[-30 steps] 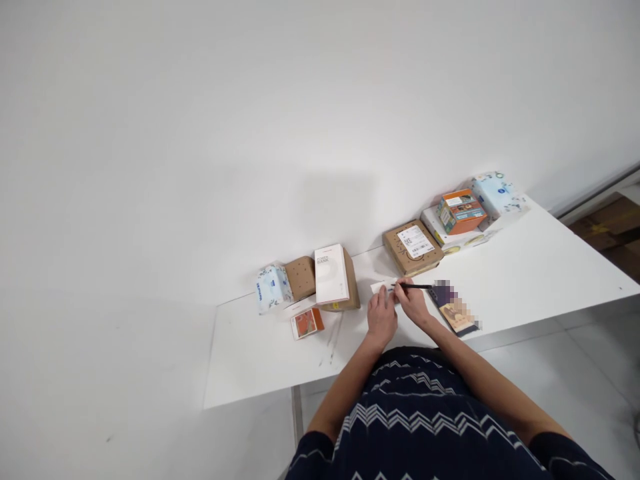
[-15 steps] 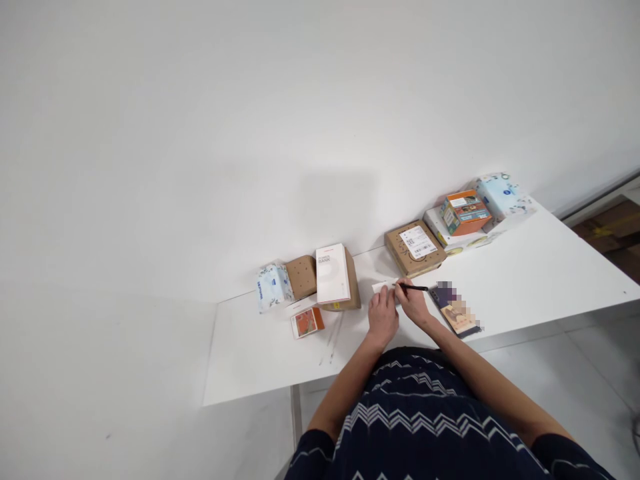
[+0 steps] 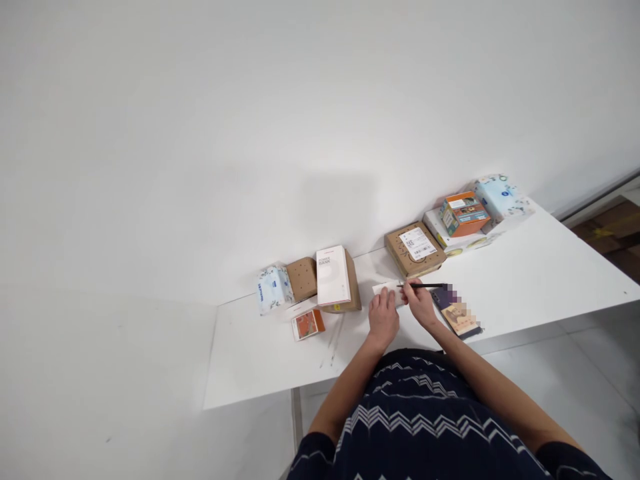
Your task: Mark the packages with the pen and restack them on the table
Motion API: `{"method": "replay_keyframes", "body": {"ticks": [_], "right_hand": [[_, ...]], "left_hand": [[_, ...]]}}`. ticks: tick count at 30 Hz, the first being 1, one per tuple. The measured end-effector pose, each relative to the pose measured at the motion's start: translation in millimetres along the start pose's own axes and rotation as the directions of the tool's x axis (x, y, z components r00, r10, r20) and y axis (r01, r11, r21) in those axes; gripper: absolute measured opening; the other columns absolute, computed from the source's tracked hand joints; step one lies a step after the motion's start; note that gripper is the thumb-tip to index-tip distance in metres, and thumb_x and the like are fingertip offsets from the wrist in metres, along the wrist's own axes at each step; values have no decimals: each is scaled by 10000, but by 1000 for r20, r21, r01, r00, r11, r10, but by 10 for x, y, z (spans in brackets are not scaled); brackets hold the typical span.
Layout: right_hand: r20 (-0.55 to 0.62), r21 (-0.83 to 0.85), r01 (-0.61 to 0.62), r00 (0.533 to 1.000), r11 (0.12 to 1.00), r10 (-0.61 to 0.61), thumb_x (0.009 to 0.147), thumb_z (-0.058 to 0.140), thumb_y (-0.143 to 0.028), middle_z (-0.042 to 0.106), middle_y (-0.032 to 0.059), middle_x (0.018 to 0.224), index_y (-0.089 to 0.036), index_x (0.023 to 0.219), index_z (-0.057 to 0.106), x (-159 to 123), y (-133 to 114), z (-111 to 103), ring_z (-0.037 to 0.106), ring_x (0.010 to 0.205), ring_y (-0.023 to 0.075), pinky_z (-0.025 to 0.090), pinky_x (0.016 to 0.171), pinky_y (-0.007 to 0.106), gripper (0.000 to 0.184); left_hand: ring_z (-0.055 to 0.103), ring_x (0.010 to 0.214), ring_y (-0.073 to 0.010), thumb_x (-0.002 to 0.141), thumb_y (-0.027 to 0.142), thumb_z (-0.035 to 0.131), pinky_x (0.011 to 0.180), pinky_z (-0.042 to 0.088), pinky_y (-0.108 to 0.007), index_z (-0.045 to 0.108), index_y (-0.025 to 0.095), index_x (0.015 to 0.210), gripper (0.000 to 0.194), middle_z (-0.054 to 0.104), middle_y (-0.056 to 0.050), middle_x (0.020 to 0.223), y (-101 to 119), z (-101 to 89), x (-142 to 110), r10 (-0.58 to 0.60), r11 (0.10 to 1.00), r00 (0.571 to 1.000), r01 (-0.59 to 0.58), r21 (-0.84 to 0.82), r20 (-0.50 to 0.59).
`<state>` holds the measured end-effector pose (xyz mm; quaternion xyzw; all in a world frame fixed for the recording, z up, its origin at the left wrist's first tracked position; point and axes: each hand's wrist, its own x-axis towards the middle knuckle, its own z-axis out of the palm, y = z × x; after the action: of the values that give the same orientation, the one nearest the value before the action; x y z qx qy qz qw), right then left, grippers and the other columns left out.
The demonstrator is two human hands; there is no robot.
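Note:
My right hand (image 3: 419, 302) is closed around a thin black pen (image 3: 425, 286) whose tip rests on a small white slip of paper (image 3: 384, 289) on the white table (image 3: 260, 353). My left hand (image 3: 383, 315) lies on the near edge of that paper, fingers curled down and pressing it flat. Just right of my right hand lies a dark booklet (image 3: 459, 315), partly blurred out.
Along the wall stand a tissue pack (image 3: 273, 289), a small brown box (image 3: 303, 278), a white power-bank box (image 3: 332, 275) and an orange card box (image 3: 307, 324). Further right are a labelled brown box (image 3: 414, 248), an orange box (image 3: 463, 213) and another tissue pack (image 3: 501, 195).
The pen and my right hand have shifted slightly to the right along the paper. My left hand stays put on the slip.

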<state>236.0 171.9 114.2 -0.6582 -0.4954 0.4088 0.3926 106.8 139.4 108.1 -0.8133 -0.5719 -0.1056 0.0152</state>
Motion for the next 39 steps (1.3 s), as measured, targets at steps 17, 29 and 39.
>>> {"method": "replay_keyframes", "body": {"ticks": [17,29,39], "right_hand": [[217,-500,-314,857,807,468,851,554,-319,655,54,561,-113,835,632,-61,816,-192,597,464,154,448,495,247,221],[-187,-814,-285,954,506,236,853,510,-482,484,207,1290,-202,1365,438,-257,977,-718,479,1121,394,402,829,505,588],[-203,-524,-471,878,710,433,741,620,-396,567,206,1186,-189,1272,561,-224,773,-787,492,1133,411,380,889,565,574]], "left_hand": [[549,1047,-275,784,186,559,865,462,-405,470,120,1338,565,522,-156,1347,-3,-2,-10,13,1000,1000,-13,2,6],[543,1041,-289,773,177,558,891,467,-423,488,102,1326,562,515,-145,1372,12,0,-17,0,1000,1000,0,-2,21],[526,1105,-300,793,186,538,927,454,-432,440,98,1377,598,465,-153,1423,28,-22,-31,-10,1000,997,11,-10,82]]}}
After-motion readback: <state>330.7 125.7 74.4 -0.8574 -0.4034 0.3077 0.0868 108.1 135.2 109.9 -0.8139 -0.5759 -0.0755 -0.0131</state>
